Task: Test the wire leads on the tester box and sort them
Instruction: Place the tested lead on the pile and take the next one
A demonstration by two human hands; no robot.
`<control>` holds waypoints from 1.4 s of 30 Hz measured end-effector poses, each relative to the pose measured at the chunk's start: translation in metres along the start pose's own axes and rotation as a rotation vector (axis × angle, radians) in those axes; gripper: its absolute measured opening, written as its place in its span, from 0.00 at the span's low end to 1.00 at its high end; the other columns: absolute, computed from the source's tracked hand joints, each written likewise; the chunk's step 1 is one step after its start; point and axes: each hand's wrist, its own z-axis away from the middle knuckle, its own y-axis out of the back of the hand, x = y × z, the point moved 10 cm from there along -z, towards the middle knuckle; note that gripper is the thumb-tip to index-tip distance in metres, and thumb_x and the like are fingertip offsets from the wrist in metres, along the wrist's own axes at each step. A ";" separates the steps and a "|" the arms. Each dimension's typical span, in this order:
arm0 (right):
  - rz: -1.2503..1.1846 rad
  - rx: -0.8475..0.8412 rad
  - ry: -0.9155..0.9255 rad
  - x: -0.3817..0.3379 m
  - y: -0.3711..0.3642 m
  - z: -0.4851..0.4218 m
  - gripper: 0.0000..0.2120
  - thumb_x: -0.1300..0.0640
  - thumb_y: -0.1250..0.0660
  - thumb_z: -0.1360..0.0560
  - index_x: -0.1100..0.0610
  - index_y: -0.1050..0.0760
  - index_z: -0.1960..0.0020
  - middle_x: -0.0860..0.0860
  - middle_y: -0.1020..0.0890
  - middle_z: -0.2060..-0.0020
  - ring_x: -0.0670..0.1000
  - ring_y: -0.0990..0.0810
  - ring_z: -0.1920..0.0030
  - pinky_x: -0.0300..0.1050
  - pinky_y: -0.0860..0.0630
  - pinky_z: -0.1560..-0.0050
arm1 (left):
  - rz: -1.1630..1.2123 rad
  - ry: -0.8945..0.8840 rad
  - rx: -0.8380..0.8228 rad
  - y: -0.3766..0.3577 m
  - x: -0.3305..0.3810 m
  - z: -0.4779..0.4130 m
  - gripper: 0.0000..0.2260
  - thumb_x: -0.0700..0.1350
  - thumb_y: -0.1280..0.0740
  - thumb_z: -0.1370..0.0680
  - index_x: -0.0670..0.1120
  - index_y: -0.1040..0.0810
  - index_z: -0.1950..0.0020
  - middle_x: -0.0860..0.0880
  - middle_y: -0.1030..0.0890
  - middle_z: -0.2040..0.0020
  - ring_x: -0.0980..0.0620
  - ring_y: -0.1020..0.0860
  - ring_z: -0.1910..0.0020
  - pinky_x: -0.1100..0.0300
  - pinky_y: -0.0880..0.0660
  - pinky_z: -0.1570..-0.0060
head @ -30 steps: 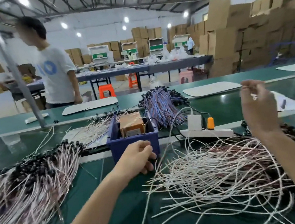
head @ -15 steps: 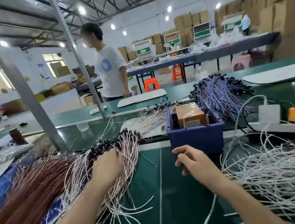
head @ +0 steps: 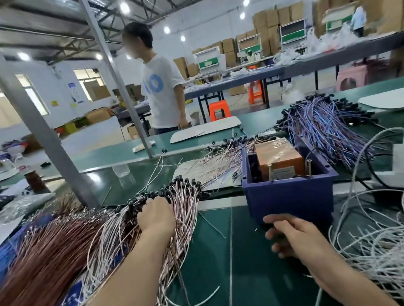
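Left hand (head: 156, 217) is resting on the pink-white wire leads (head: 186, 205) at nine o'clock of the tester box (head: 278, 155), grip hidden, right hand (head: 291, 237) hovering loosely curled, empty, at six; light, floppy leads, probably best pinched near their black ends.

A person in a white T-shirt (head: 163, 91) stands at the far side of the green worktop (head: 261, 284), left of centre. Grey metal posts (head: 29, 117) slant up at the left. Farther back stands a long grey table (head: 312, 66), with orange stools (head: 219, 110) and a pink stool (head: 351, 78) near it. Cardboard boxes (head: 278, 18) are stacked along the far wall.
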 end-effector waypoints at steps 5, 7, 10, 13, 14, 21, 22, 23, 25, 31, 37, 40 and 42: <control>0.022 -0.005 -0.002 0.002 -0.001 -0.002 0.13 0.61 0.41 0.16 0.54 0.17 0.49 0.51 0.16 0.66 0.49 0.20 0.69 0.42 0.25 0.68 | 0.065 0.145 -0.060 -0.008 -0.003 -0.004 0.14 0.43 0.39 0.17 0.40 0.27 0.33 0.41 0.24 0.35 0.41 0.24 0.37 0.47 0.26 0.43; 0.005 -0.001 -0.016 0.002 0.000 -0.002 0.13 0.61 0.41 0.16 0.55 0.17 0.48 0.51 0.16 0.66 0.48 0.20 0.70 0.41 0.25 0.69 | 0.136 0.189 -0.082 -0.011 -0.007 -0.009 0.13 0.43 0.39 0.17 0.41 0.26 0.34 0.41 0.23 0.36 0.41 0.23 0.38 0.46 0.25 0.41; 0.002 -0.015 -0.026 0.000 -0.001 0.000 0.12 0.60 0.40 0.16 0.55 0.17 0.48 0.51 0.16 0.66 0.48 0.20 0.71 0.41 0.26 0.69 | 0.258 0.209 -0.105 -0.013 -0.013 -0.012 0.11 0.42 0.39 0.17 0.43 0.23 0.38 0.41 0.22 0.38 0.42 0.23 0.41 0.45 0.25 0.39; -0.013 -0.049 -0.004 -0.011 -0.006 0.008 0.12 0.59 0.39 0.16 0.53 0.16 0.48 0.51 0.15 0.64 0.49 0.19 0.68 0.42 0.25 0.66 | 0.475 0.137 0.010 0.013 -0.002 -0.002 0.10 0.44 0.39 0.16 0.41 0.25 0.39 0.42 0.21 0.43 0.46 0.22 0.48 0.49 0.23 0.46; -0.032 -0.076 0.023 -0.018 -0.010 0.012 0.13 0.58 0.39 0.17 0.52 0.15 0.49 0.52 0.15 0.62 0.50 0.19 0.67 0.43 0.24 0.65 | 0.600 0.062 0.078 0.030 0.009 0.007 0.09 0.44 0.38 0.16 0.41 0.26 0.40 0.43 0.20 0.46 0.49 0.21 0.53 0.52 0.22 0.49; -0.289 -0.148 0.357 -0.080 -0.020 0.040 0.18 0.44 0.37 0.23 0.51 0.18 0.39 0.51 0.14 0.46 0.51 0.15 0.44 0.47 0.21 0.46 | 0.901 -0.729 0.172 0.115 0.123 0.159 0.03 0.54 0.37 0.20 0.57 0.29 0.50 0.58 0.19 0.57 0.60 0.21 0.59 0.64 0.23 0.59; -0.390 -0.166 0.380 -0.086 -0.015 0.043 0.18 0.44 0.36 0.22 0.54 0.18 0.41 0.52 0.14 0.45 0.52 0.16 0.43 0.48 0.20 0.44 | 0.846 -0.790 0.117 0.108 0.137 0.179 0.04 0.56 0.38 0.21 0.58 0.30 0.49 0.57 0.19 0.56 0.59 0.21 0.60 0.59 0.22 0.58; -0.485 -0.207 0.376 -0.091 -0.013 0.047 0.18 0.41 0.33 0.24 0.55 0.16 0.49 0.55 0.14 0.47 0.54 0.16 0.42 0.51 0.21 0.43 | 0.786 -0.844 0.061 0.098 0.150 0.196 0.05 0.55 0.38 0.21 0.59 0.31 0.47 0.56 0.18 0.55 0.56 0.21 0.60 0.55 0.22 0.57; -0.592 -0.261 0.322 -0.093 -0.008 0.055 0.23 0.35 0.26 0.31 0.54 0.23 0.69 0.57 0.16 0.63 0.56 0.16 0.44 0.54 0.25 0.42 | 0.700 -0.925 -0.007 0.081 0.166 0.220 0.06 0.52 0.38 0.19 0.59 0.32 0.43 0.53 0.18 0.52 0.51 0.21 0.58 0.55 0.24 0.57; -0.728 -0.129 0.237 -0.083 0.017 0.055 0.25 0.43 0.38 0.21 0.52 0.36 0.74 0.47 0.42 0.83 0.47 0.39 0.82 0.40 0.25 0.70 | 0.647 -0.947 -0.230 0.054 0.163 0.224 0.07 0.57 0.38 0.18 0.58 0.30 0.43 0.58 0.20 0.57 0.57 0.22 0.58 0.57 0.23 0.53; -0.747 -0.176 0.194 -0.082 0.024 0.051 0.21 0.45 0.36 0.21 0.54 0.32 0.69 0.48 0.40 0.81 0.47 0.50 0.83 0.40 0.44 0.83 | 0.423 -0.939 -0.254 0.065 0.132 0.190 0.06 0.56 0.37 0.18 0.57 0.25 0.43 0.63 0.22 0.59 0.67 0.27 0.61 0.68 0.31 0.56; -0.395 -0.102 0.173 -0.077 0.015 0.051 0.16 0.45 0.33 0.26 0.58 0.21 0.61 0.52 0.29 0.74 0.44 0.43 0.82 0.37 0.46 0.83 | 0.247 -0.996 -0.110 0.089 0.134 0.183 0.09 0.56 0.39 0.17 0.56 0.23 0.42 0.59 0.20 0.47 0.64 0.26 0.50 0.63 0.29 0.49; -0.202 -0.131 0.167 -0.071 -0.003 0.052 0.13 0.47 0.34 0.28 0.53 0.16 0.52 0.53 0.17 0.63 0.43 0.39 0.81 0.35 0.43 0.83 | 0.153 -1.068 0.021 0.106 0.147 0.191 0.10 0.56 0.40 0.17 0.55 0.23 0.42 0.56 0.21 0.45 0.56 0.24 0.46 0.60 0.28 0.51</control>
